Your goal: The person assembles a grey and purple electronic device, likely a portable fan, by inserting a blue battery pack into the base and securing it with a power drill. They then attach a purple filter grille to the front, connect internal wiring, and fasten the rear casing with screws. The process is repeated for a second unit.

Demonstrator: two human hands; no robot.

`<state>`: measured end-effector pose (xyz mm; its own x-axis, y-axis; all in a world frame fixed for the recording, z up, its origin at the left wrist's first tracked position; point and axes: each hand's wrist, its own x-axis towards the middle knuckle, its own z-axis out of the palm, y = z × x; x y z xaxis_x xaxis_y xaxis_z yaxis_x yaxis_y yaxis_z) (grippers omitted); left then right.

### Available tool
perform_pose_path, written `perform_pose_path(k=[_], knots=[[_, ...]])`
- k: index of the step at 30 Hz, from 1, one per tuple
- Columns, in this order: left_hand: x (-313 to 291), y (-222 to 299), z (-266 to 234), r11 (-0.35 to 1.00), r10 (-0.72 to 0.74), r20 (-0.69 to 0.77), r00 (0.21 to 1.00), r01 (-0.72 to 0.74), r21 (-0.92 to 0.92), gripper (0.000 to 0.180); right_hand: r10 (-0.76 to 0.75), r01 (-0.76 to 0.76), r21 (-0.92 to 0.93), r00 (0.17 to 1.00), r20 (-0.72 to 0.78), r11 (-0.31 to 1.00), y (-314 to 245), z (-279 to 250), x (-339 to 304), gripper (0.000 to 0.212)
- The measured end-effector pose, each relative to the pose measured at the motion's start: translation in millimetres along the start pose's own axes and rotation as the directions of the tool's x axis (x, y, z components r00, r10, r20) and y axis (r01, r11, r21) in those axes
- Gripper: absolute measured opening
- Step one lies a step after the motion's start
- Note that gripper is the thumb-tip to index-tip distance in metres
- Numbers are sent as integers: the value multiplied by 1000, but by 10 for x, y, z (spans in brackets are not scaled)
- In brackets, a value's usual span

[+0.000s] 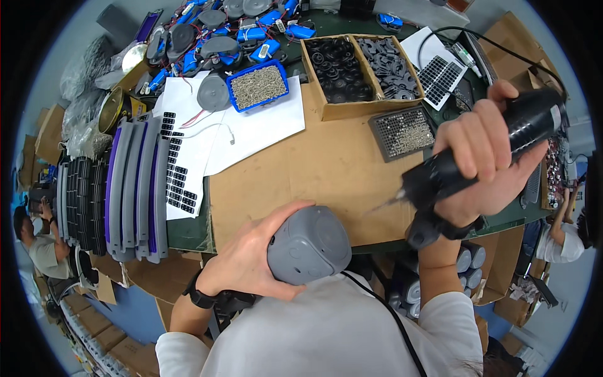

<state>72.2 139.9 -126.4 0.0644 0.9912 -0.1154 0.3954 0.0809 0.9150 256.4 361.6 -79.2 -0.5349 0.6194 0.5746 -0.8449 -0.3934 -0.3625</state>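
My left hand is closed round a grey rounded plastic housing, held up at the table's front edge close to my body. Small round recesses show on its upper face. In my right hand is a black electric screwdriver, gripped round its body with its thin bit pointing left. The bit's tip is above the cardboard sheet, to the right of the housing and apart from it. A black cord runs from the screwdriver's rear end.
Beyond the cardboard stand a blue tray of screws, a divided box of black parts and a screw rack. Curved grey strips are stacked left. Blue battery packs crowd the back. Other people sit at both sides.
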Motion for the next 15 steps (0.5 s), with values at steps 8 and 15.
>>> perform_pose_path(k=[8,15], knots=[[-45,-32,0,999,19,-20,1000,-18,29,100,125,-125,14,991,53,992,329,192,-85,60],[-46,-55,1,998,53,-15,998,-52,32,99,124,-124,-15,992,14,992,391,243,-122,64]])
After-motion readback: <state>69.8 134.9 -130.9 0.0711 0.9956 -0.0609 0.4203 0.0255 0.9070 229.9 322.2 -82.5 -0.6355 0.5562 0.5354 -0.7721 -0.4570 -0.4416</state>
